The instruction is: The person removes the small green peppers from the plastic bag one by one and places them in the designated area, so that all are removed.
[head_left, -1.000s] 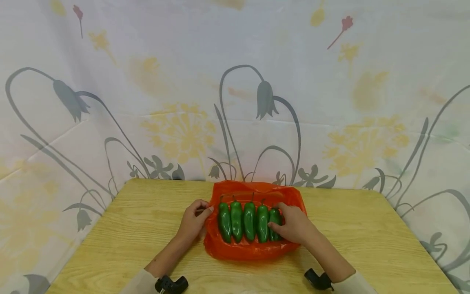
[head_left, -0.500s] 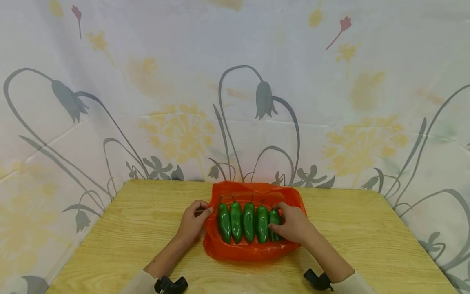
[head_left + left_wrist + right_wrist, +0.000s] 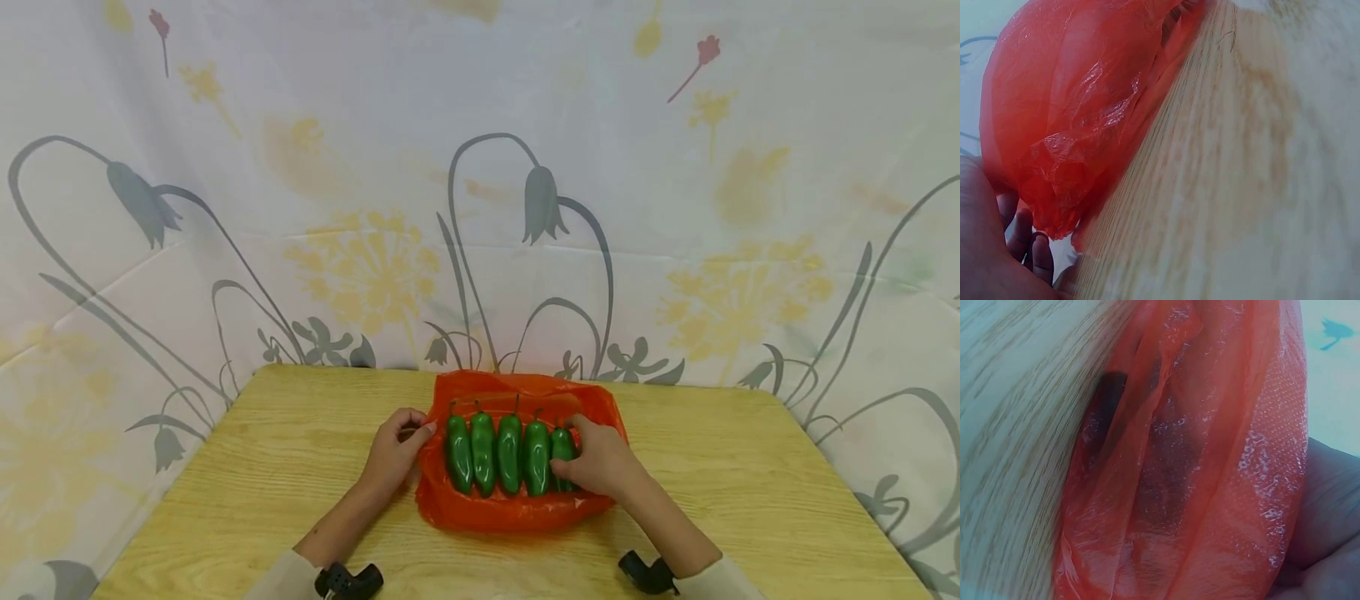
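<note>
Pale creased backdrop (image 3: pixel 480 100) printed with grey bellflowers (image 3: pixel 543 202), yellow blooms (image 3: pixel 371 268), small red flowers (image 3: pixel 707 49), yellowish wood-grain tabletop (image 3: pixel 292 437)

5 peppers (image 3: pixel 510 454) look glossy, the bag (image 3: pixel 495 515) shiny crinkled plastic, the table (image 3: pixel 750 475) wood-grained.

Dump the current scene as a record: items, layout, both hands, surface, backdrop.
items: five green peppers, red plastic bag
layout: peppers side by side in one row, stems toward the backdrop, bag film around them
left hand: at the bag's left edge; firm pinch unclear
right hand: at the rightmost pepper, thumb over its lower part, fingers by its stem end
surface: wood-grain table
backdrop: floral-print cloth
</note>
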`<state>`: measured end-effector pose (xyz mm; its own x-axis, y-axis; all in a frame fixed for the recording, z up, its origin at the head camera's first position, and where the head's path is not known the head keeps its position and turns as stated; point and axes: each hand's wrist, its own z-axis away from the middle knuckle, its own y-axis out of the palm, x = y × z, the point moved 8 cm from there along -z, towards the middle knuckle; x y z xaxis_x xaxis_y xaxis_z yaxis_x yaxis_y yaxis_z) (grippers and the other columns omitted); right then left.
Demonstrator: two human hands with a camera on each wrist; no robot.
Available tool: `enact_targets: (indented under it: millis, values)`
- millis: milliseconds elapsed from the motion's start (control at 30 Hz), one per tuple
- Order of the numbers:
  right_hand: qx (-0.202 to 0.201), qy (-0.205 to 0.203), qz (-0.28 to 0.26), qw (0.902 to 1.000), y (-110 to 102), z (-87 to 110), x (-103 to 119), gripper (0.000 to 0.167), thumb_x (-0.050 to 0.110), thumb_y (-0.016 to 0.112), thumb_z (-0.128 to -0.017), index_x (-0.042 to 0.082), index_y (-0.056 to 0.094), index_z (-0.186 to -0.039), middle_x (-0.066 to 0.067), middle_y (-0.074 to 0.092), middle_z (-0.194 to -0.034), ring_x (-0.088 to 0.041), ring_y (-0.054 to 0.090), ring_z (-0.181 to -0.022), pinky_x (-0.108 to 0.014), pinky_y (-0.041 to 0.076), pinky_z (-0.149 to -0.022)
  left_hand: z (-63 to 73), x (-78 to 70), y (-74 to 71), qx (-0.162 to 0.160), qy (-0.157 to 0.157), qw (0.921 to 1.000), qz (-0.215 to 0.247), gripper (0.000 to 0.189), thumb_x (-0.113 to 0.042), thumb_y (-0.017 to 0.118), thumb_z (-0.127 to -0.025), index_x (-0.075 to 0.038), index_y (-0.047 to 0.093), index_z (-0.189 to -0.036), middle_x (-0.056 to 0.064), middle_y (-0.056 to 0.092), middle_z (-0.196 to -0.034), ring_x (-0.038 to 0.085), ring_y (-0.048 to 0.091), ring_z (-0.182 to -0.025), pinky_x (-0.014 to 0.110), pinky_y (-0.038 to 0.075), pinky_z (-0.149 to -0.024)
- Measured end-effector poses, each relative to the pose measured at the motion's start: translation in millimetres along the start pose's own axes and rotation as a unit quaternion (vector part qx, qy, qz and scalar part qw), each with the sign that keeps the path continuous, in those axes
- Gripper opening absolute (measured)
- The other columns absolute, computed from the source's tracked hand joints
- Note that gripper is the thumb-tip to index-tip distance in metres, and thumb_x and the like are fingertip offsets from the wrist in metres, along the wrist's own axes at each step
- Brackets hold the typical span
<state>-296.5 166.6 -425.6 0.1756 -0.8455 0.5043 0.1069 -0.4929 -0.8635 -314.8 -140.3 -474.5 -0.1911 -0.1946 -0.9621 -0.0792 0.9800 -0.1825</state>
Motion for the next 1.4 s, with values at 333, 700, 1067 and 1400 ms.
enact_targets:
  millis: [333,700,1067,1400]
  values:
    - [0.003,0.002,-0.007,1.0,2.4,-0.7,-0.6,0.059,0.023,0.086,-0.079,0.006,0.063,-0.13,-0.004,0.066,-0.088,-0.019,0.059,-0.077,-0.037,0.053,-0.068,-1.2,2.4,-0.7,-0.002,0.001,1.0,-0.007,0.007,-0.008,0.07,-0.099,-0.001,0.068,-0.1,0.009,0.067,-0.107,0.017,0.065,-0.098,0.025,0.053,-0.085]
    - [0.002,0.002,-0.013,0.9999,1.6,1.4,0.4,0.058,0.022,0.089,-0.079,0.007,0.062,-0.129,-0.004,0.067,-0.092,-0.018,0.059,-0.08,-0.038,0.054,-0.07,-0.6,2.8,0.2,0.001,0.002,1.0,-0.008,0.005,-0.007,0.071,-0.099,-0.002,0.068,-0.098,0.01,0.068,-0.105,0.018,0.065,-0.097,0.025,0.052,-0.087]
    - [-0.02,-0.026,-0.036,0.9988,-11.9,5.9,9.4,0.059,0.018,0.084,-0.08,0.006,0.059,-0.132,-0.003,0.057,-0.077,-0.018,0.053,-0.069,-0.034,0.048,-0.062,-2.0,0.7,0.7,0.007,0.009,0.9999,-0.006,0.004,-0.006,0.07,-0.099,-0.002,0.068,-0.098,0.01,0.066,-0.104,0.018,0.065,-0.096,0.025,0.052,-0.087]
    - [-0.039,-0.038,-0.046,0.9974,-22.1,8.6,15.7,0.062,0.016,0.081,-0.08,0.005,0.058,-0.137,-0.005,0.063,-0.089,-0.019,0.056,-0.077,-0.034,0.05,-0.065,-1.1,1.0,1.1,0.009,0.013,0.9998,-0.007,0.005,-0.006,0.07,-0.099,-0.002,0.068,-0.098,0.008,0.066,-0.102,0.017,0.065,-0.096,0.025,0.053,-0.086]
